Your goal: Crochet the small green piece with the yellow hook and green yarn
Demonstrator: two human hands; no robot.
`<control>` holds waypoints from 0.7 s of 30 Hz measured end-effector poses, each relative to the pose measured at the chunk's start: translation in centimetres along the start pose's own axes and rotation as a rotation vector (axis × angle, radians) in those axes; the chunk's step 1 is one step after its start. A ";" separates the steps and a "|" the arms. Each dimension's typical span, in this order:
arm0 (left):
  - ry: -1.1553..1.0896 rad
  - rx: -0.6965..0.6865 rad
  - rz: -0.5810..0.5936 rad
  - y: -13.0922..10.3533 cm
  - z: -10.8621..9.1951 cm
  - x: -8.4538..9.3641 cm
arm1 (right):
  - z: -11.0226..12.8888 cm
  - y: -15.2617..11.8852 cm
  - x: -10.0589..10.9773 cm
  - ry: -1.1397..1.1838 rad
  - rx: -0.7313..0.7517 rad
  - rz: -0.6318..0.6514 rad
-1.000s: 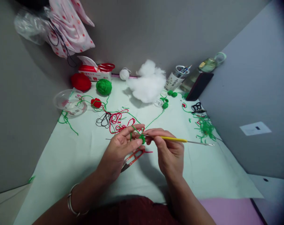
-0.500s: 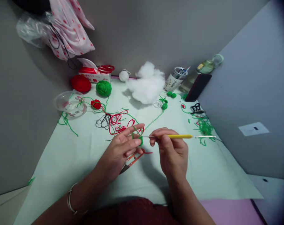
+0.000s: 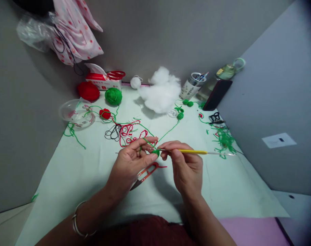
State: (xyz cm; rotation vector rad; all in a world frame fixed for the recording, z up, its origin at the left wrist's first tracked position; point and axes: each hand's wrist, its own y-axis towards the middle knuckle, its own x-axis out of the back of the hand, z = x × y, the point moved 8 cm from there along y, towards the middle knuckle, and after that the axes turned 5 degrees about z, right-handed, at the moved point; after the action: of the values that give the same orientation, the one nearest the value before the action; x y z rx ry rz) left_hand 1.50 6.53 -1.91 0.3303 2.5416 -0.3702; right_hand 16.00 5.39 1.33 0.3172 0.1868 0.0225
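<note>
My left hand (image 3: 131,164) pinches a small green crochet piece (image 3: 156,152) between thumb and fingers, with green yarn (image 3: 168,131) running over my index finger toward the back of the table. My right hand (image 3: 186,167) grips a yellow-handled crochet hook (image 3: 193,151), its metal tip pushed into the green piece. Both hands hover just above the pale green table cover (image 3: 73,171). Red thread snips (image 3: 145,174) lie on the cover under my left hand.
At the back stand a green yarn ball (image 3: 113,96), a red yarn ball (image 3: 88,91), a tissue box (image 3: 104,81), white stuffing (image 3: 162,90), a pen cup (image 3: 192,87), a bottle (image 3: 222,77) and a phone (image 3: 217,95). A clear dish (image 3: 75,112) sits left; yarn scraps (image 3: 223,138) lie right.
My right hand drew the hook out to the right, then pushed it back left into the green piece. My left hand stayed put holding the piece.
</note>
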 end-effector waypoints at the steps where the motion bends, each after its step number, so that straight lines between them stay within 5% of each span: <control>1: 0.014 0.001 -0.010 0.0 -0.1 0.1 | -0.2 0.1 0.1 0.048 -0.029 -0.004; 8: 0.101 0.004 0.007 -0.1 -0.5 0.2 | -0.2 0.5 0.1 0.176 -0.079 0.013; 16: 0.383 -0.151 -0.093 -0.6 -1.8 0.6 | 2.8 -1.0 -0.9 -0.291 0.256 0.060; 21: 0.492 -0.225 -0.115 -0.8 -2.5 0.4 | 3.2 -1.5 -1.4 -0.364 0.345 0.058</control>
State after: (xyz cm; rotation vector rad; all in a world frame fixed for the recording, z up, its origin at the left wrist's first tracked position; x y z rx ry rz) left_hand -0.27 6.70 0.06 0.2075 3.0567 -0.0398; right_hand 15.23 2.96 4.09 0.6635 -0.1834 -0.0104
